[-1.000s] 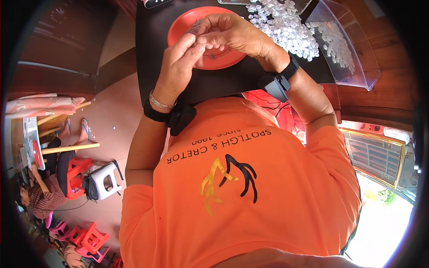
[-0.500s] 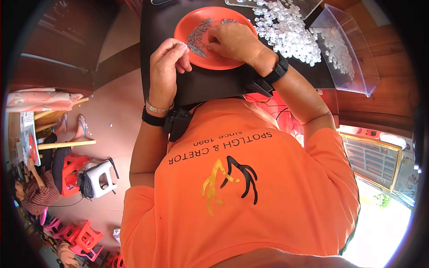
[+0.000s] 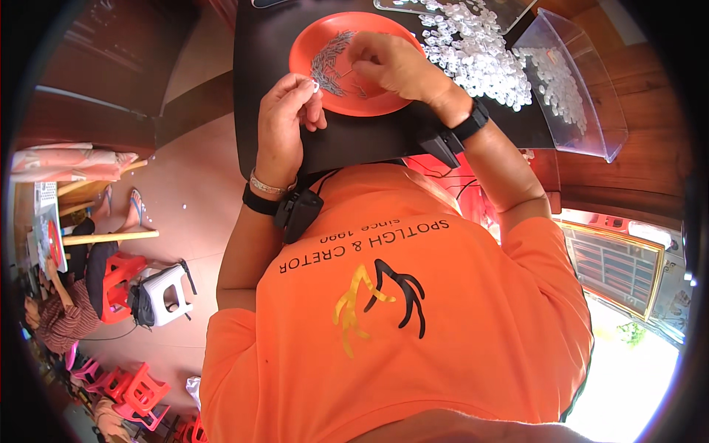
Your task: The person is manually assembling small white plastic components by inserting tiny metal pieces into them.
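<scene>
My left hand [image 3: 286,111] pinches a small white plastic clip [image 3: 316,86] between thumb and fingertips at the near left rim of a round red plate [image 3: 369,109]. Over the plate, my right hand [image 3: 402,66] is closed with thumb and finger pressed on a thin grey nail [image 3: 346,73]. The nail's end points toward the clip, a small gap apart from it. Many loose grey nails [image 3: 326,63] lie on the plate, mostly in its left part; my right hand hides some of the plate.
A heap of white clips [image 3: 480,70] spreads over the dark table [image 3: 332,144] right of the plate. Beside it, a clear plastic tray [image 3: 602,118] holds more of them. To the far left sits another person [image 3: 70,314], near red and white stools [image 3: 164,295].
My left hand has moved slightly right with the clip. My right hand has lifted a little from the plate, and a nail now shows in its fingers.
</scene>
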### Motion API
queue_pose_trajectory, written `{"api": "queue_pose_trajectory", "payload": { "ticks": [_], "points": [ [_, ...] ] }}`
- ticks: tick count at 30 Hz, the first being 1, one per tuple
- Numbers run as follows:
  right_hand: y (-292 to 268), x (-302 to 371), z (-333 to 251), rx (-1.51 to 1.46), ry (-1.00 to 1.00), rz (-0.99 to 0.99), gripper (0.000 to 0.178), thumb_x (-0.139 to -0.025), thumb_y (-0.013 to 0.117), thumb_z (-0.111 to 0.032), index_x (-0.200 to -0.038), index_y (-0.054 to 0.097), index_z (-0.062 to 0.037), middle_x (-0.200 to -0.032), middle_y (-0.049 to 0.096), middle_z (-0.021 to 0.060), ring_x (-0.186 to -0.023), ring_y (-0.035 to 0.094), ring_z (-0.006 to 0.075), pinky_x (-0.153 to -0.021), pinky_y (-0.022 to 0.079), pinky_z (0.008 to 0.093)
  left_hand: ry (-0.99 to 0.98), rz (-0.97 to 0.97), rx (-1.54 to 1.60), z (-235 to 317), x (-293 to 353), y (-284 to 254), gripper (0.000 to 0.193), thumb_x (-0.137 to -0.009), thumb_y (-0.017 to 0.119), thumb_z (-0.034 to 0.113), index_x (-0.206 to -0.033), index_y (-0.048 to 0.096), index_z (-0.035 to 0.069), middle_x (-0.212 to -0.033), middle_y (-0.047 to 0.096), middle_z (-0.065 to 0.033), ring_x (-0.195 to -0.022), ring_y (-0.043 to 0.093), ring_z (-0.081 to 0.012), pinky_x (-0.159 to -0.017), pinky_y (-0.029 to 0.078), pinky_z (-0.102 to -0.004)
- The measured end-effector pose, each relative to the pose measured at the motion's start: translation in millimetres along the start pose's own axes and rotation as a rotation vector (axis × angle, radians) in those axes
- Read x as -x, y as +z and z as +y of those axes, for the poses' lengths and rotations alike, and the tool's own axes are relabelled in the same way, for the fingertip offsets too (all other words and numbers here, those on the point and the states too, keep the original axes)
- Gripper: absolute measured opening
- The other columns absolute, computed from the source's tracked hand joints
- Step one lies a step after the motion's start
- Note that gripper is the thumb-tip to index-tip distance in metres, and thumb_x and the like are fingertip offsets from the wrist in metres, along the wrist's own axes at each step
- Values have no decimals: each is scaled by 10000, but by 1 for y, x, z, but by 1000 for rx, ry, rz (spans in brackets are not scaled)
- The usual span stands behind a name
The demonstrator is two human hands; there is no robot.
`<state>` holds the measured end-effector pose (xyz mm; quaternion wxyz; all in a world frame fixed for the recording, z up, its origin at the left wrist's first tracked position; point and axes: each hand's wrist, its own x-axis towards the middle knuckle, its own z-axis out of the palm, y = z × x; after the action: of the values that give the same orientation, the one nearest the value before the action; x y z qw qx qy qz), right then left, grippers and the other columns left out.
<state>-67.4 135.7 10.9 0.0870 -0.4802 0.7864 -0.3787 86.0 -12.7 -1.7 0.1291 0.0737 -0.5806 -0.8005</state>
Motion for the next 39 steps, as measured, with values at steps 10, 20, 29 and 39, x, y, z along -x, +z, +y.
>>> {"api": "queue_pose_trajectory", "payload": {
  "ticks": [10,20,29,39],
  "points": [
    [-16,22,-5,-799,273,12,160,-894,607,-172,-967,635,-33,-817,633,7,-724,588,69,-670,475,205,14,-82,-102,4,-4,20,224,-915,463,207,-804,548,31,-645,514,-1,-566,509,-89,-535,357,-205],
    [-5,30,-32,-742,158,109,216,-923,575,-216,-825,601,-25,-661,552,-15,-610,517,61,-568,432,201,31,-94,-80,3,-7,34,223,-915,488,215,-800,549,33,-626,502,7,-555,480,-74,-521,353,-200],
    [1,31,-40,-742,105,52,176,-933,564,-176,-859,598,-20,-758,569,-9,-694,516,62,-655,442,210,108,-107,-167,3,-3,36,217,-925,446,170,-790,524,19,-636,473,-5,-571,455,-89,-548,352,-220],
    [8,36,-41,-658,76,89,165,-909,576,-144,-905,616,16,-786,624,33,-769,582,98,-720,476,250,200,-103,-312,-2,-1,33,208,-922,472,146,-749,484,30,-630,426,8,-564,391,-70,-527,338,-219]
  ]
}}
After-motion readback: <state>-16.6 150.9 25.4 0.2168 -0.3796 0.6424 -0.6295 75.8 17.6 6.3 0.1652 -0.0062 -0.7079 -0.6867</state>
